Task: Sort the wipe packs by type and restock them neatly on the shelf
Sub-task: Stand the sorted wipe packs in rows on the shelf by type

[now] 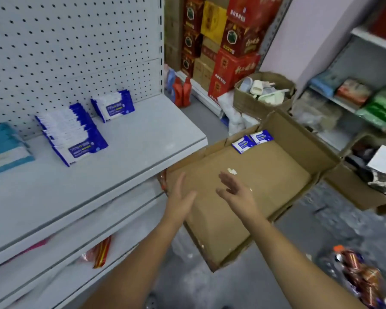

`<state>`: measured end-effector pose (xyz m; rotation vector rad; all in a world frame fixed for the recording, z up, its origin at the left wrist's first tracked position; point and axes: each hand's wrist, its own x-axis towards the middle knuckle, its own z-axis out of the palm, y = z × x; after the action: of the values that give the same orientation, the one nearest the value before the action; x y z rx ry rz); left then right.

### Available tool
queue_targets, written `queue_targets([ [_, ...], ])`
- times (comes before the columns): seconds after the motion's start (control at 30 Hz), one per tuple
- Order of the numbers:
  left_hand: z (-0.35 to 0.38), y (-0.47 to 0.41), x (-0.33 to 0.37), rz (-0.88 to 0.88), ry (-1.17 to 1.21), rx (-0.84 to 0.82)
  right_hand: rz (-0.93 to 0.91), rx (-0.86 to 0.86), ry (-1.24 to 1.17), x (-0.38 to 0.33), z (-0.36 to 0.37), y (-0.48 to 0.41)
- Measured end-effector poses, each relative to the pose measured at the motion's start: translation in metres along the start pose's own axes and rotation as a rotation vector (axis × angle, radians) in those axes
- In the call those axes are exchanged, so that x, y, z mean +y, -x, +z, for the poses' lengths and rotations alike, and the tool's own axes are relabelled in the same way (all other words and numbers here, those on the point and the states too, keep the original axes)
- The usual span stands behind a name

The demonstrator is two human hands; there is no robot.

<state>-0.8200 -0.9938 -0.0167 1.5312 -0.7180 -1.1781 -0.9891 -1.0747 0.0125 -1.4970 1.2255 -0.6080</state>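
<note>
Two blue-and-white wipe packs [252,141] lie side by side in the far corner of an open cardboard box [299,134] on the floor. On the grey shelf [143,141] stands a long row of the same blue-and-white packs [73,134], a shorter group [114,105] behind it by the pegboard, and a stack of light-blue packs [6,148] at the left. My left hand [181,197] and my right hand [234,190] hover over the box with straight fingers, palms facing each other, holding nothing.
Red and yellow cartons [227,41] are stacked behind the shelf end. A cardboard box of slippers [263,94] stands beyond the open box. Shelving with packaged goods [377,103] is at the right. Snack packets [361,275] lie on the floor at lower right.
</note>
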Motion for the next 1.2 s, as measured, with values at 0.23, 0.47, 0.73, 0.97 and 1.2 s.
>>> queue_targets([
  [0.23,0.15,0.005,-0.023,-0.046,-0.062,-0.033,0.042,0.057,-0.018,0.063,-0.139,0.015],
  [0.47,0.28,-0.002,-0.038,-0.113,-0.023,0.037,0.063,0.045,-0.001,0.109,-0.264,-0.01],
  [0.73,0.332,-0.075,-0.042,-0.163,-0.024,0.15,0.073,0.008,0.023,0.14,-0.317,-0.103],
  [0.97,0.374,-0.183,-0.046,-0.274,0.065,0.256,0.139,-0.084,0.14,0.162,-0.348,-0.205],
  [1.2,0.387,-0.266,-0.059,-0.367,0.025,0.364,0.186,-0.122,0.217,0.19,-0.364,-0.324],
])
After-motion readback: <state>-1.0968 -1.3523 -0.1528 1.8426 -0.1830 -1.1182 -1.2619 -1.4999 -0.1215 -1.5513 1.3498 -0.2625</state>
